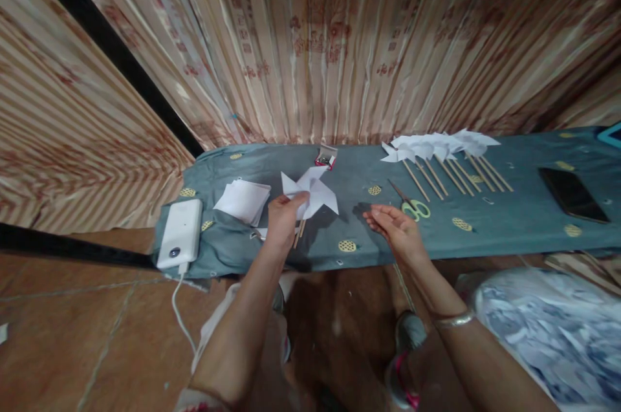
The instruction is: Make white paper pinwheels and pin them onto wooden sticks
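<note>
Dim, warm indoor light falls from above, soft on the grey-blue cloth (485,224). The paper pinwheel (313,195) in the left hand (284,218) throws a dull shadow to its right, and the floor (339,295) under the table edge lies dark. The white power bank (180,232) looks nearly washed out. The curtain (339,43) is smeared and bows out hard at the edges.

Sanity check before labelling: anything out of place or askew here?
Only the white power bank: it sits on the tablecloth's rumpled left front corner, its cable hanging toward the floor. Nothing else stands out.
</note>
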A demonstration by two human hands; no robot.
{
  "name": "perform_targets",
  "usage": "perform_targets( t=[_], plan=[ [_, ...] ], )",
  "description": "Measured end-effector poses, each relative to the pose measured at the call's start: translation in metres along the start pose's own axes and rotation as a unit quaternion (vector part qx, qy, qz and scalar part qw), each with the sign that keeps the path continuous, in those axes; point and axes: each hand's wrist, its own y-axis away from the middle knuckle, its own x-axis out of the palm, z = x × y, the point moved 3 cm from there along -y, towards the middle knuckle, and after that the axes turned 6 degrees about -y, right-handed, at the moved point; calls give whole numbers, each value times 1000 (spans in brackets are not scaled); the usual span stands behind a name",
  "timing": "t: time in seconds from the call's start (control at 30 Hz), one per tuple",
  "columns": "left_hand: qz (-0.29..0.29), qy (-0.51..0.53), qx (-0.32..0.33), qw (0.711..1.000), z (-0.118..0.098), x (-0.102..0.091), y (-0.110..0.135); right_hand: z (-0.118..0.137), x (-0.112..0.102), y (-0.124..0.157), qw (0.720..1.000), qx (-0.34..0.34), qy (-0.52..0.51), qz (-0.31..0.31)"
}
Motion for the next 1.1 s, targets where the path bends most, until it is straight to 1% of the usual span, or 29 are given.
perform_targets(
  t=[0.03,0.13,0.23,0.33,0.43,0.5,0.6,0.7,0.8,0.9,0.97,1.1],
  plan=[
    [-21,12,22,999,-8,-7,-3,-3,1,0,1000,-7,14,6],
    [-61,34,57,996,-28,-25,-9,-12,8,3,998,-25,47,25],
    [-99,58,73,991,-39,-40,-11,-19,17,6,993,-54,94,48],
    [-109,69,75,989,-42,-49,-11,-22,27,6,981,-89,158,67],
    [-103,67,70,990,-43,-50,-11,-19,38,-2,958,-126,245,81],
    [-103,72,72,989,-44,-50,-11,-12,46,-11,933,-148,316,86],
    [-105,73,72,989,-44,-50,-11,4,62,-32,887,-183,414,93],
    [-90,69,60,992,-41,-49,-12,21,83,-63,836,-221,492,105],
    [-68,62,51,994,-37,-49,-12,34,104,-98,785,-243,559,116],
    [-59,48,47,996,-34,-49,-13,39,122,-128,739,-249,612,133],
    [-53,44,47,997,-33,-47,-13,39,131,-143,713,-250,639,148],
    [-38,48,39,997,-32,-43,-11,33,142,-160,674,-243,674,179]
  ],
)
